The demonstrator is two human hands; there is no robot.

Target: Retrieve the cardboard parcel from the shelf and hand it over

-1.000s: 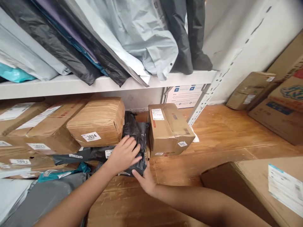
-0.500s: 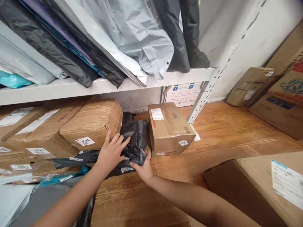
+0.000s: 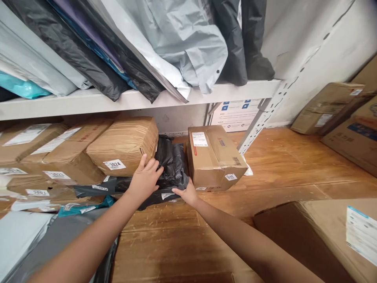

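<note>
A crumpled black plastic parcel point(image 3: 172, 161) sits on the wooden floor in the gap between a tape-wrapped brown package point(image 3: 125, 143) marked 3024 and a cardboard box point(image 3: 215, 157). My left hand point(image 3: 144, 179) lies flat with fingers spread against the black parcel's left side, its fingertips touching the brown package's corner. My right hand point(image 3: 187, 192) grips the black parcel's lower right edge, close to the cardboard box. Flatter black mailers point(image 3: 97, 188) with white labels lie under the brown package.
A white metal shelf point(image 3: 118, 100) overhead carries grey, black and teal poly mailers that hang over its edge. More labelled brown parcels point(image 3: 44, 153) are stacked at left. Cardboard boxes stand at far right point(image 3: 326, 106) and near right point(image 3: 324, 232). A shelf upright point(image 3: 259, 122) stands behind the cardboard box.
The black parcel has gone deeper into the gap between package and box. My left hand slid from its front up to its left side; my right hand followed forward along its lower edge.
</note>
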